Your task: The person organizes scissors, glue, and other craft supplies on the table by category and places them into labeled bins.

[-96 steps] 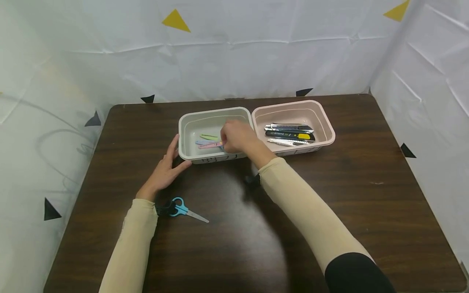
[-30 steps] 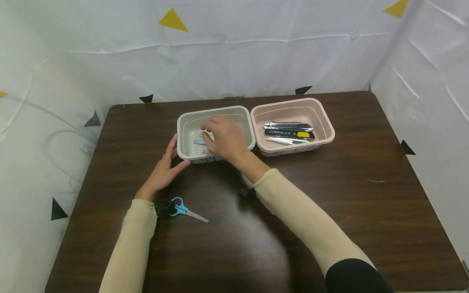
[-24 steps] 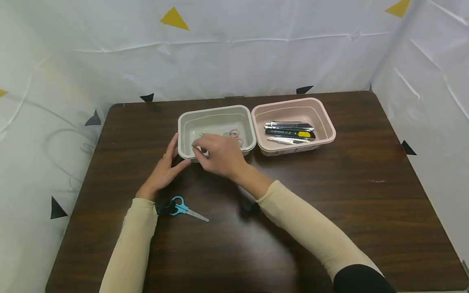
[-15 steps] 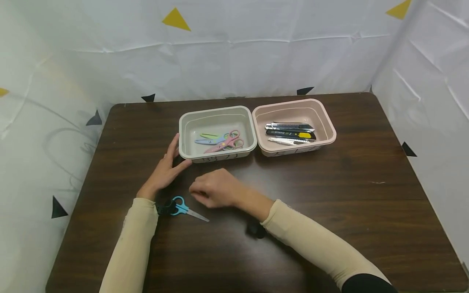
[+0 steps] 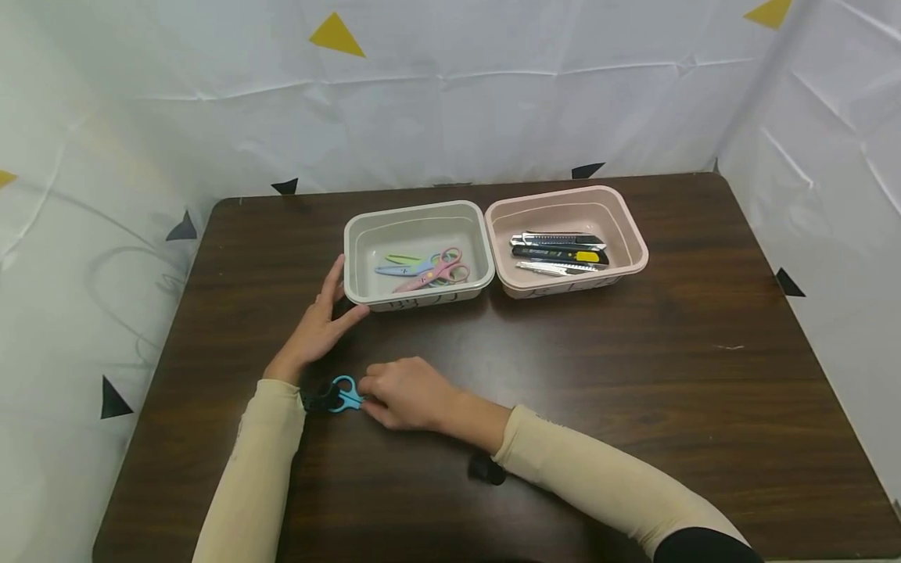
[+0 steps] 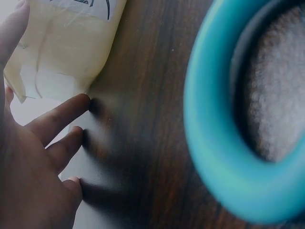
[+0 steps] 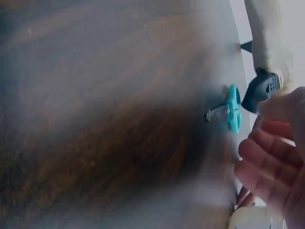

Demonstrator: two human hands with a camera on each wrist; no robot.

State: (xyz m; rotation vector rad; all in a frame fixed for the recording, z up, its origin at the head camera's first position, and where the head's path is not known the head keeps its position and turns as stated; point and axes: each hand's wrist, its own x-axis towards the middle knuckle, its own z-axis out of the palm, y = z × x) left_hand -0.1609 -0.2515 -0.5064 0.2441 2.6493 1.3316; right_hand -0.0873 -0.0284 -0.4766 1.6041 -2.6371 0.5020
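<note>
My left hand (image 5: 314, 328) rests on the table against the left end of the grey-green basket (image 5: 373, 223), its fingers spread along the wall and thumb at the front corner. Close in front of the left wrist camera, a blue handle loop of the scissors (image 6: 205, 119) looms large. My right hand (image 5: 408, 395) is over the blue scissors (image 5: 346, 393) on the table, fingertips right by the handles, blades hidden beneath it in the head view. Its fingers (image 7: 267, 167) bend loosely with a gap to the thumb. Pink scissors (image 5: 432, 274), blue-violet scissors (image 5: 401, 270) and a green pair (image 5: 401, 259) lie inside the basket.
A pink basket (image 5: 633, 246) holding several utility knives (image 5: 556, 255) stands against the grey-green one on the right. White sheeting (image 5: 450, 133) encloses the brown table (image 5: 633, 407) at the back and sides.
The right hand has let go of the pink scissors in the grey-green basket and come forward and left to the blue scissors on the table. The left hand has stayed at the basket.
</note>
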